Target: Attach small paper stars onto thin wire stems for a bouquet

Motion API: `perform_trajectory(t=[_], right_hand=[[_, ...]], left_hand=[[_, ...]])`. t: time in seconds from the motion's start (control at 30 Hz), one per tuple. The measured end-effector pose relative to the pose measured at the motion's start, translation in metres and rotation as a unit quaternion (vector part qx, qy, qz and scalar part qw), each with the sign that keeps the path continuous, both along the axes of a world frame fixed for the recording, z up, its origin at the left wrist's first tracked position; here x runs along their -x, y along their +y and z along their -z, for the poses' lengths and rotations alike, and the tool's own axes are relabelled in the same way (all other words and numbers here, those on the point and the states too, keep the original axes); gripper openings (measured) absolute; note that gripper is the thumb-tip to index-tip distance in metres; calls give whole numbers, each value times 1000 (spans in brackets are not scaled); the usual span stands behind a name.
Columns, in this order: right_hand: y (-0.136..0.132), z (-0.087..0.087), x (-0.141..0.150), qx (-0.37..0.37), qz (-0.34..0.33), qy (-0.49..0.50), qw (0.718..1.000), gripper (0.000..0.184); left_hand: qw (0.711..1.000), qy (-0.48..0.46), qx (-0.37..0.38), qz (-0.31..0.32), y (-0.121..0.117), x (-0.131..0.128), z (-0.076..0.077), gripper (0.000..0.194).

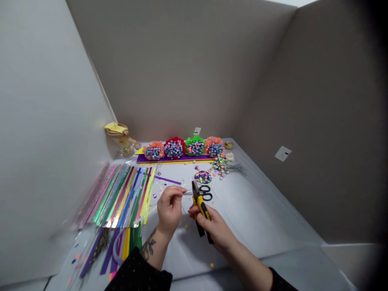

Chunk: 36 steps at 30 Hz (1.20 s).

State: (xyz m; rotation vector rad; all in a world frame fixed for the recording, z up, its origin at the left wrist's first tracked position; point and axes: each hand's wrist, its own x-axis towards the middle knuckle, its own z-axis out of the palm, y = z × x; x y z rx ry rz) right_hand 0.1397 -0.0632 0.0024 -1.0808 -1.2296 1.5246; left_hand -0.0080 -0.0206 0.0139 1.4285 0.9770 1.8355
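My left hand [170,207] is closed, thumb and fingertips pinched on a thin wire [183,208]. My right hand [216,227] grips yellow-and-black pliers [200,203], their jaws pointing up and away beside the left fingertips. Whether the jaws touch the wire I cannot tell. Black-handled scissors [207,197] lie on the white table just behind the pliers, with the blades partly hidden. Beyond them stands a round dish [203,177] of small colourful beads.
Several beaded paper flowers [174,148] line the back on coloured sheets [182,159]. Loose beads and thin wires [238,168] lie at the right. Plastic-wrapped shiny strips [121,194] cover the left side. A wicker-topped jar [123,139] stands in the far left corner. Panels surround the table.
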Motion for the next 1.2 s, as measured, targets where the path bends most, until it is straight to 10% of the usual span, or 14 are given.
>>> perform_trajectory(t=[0.77,1.2], right_hand=[[2,1,3,52,30,18,998,42],[12,14,-11,-83,55,-167,981,19]], left_hand=[[999,9,24,46,-6,-1,1,6],[998,4,-14,63,-8,-3,1,6]])
